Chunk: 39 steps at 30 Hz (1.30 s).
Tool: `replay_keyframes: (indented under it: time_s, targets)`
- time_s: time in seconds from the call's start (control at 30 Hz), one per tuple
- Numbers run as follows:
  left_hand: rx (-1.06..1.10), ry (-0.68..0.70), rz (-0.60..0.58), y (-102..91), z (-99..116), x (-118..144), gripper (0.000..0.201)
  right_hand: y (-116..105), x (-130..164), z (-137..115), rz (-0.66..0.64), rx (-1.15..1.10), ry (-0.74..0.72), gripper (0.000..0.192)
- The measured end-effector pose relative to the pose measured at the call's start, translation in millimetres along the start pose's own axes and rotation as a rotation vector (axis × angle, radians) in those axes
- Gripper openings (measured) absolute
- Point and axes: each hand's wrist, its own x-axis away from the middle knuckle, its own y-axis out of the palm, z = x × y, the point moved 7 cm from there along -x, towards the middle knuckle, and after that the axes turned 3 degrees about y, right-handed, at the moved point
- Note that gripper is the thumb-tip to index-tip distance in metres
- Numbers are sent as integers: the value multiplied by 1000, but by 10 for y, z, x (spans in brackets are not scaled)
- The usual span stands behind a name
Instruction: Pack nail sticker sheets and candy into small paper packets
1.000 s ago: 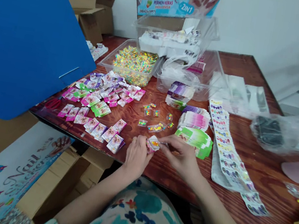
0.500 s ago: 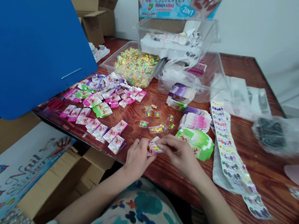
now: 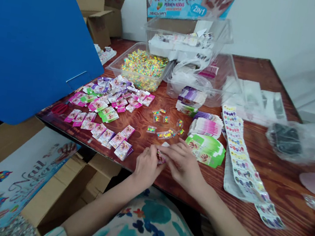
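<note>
Close to the table's front edge, my left hand (image 3: 146, 166) is closed round a small pink carton (image 3: 160, 157), mostly covered by fingers. The fingers of my right hand (image 3: 185, 165) are bent and pressed against the carton's top and right side. A pale flap shows between the hands; whether anything else is pinched there is hidden. Just beyond lie several small clear packets of coloured candy (image 3: 167, 133). To the left is a row of closed little cartons (image 3: 108, 136). Flat green cartons (image 3: 206, 150) lie to the right, with pink ones (image 3: 206, 127) behind.
Behind stand a clear tub of candy packets (image 3: 144, 67) and another clear tub (image 3: 227, 77). A heap of small cartons (image 3: 109, 96) is at left, near red scissors (image 3: 60, 108). A sticker strip (image 3: 240, 156) runs down the right. A blue panel (image 3: 37, 41) rises at left.
My right hand has closed in over the carton, and its fingers now cover the candy packet that showed at the opening. The left hand keeps its hold, with the carton turned slightly.
</note>
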Motion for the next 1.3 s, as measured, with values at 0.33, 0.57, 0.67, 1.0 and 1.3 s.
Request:
replay_keyframes:
  time_s: [0.33, 0.57, 0.67, 1.0, 1.3]
  targets:
    - [299, 63, 209, -126, 28, 40, 55, -108, 240, 386, 310, -447, 412, 38]
    - [448, 15, 158, -141, 6, -3, 49, 155, 261, 395, 200, -863, 559, 41]
    - [523, -30, 107, -145, -34, -8, 48, 143, 225, 343, 174, -861, 505, 43]
    - [541, -76, 81, -156, -37, 18, 17, 432, 268, 366, -96, -1206, 797, 36]
    - [297, -28, 228, -225, -13, 50, 19, 83, 163, 211, 120, -722, 423, 18]
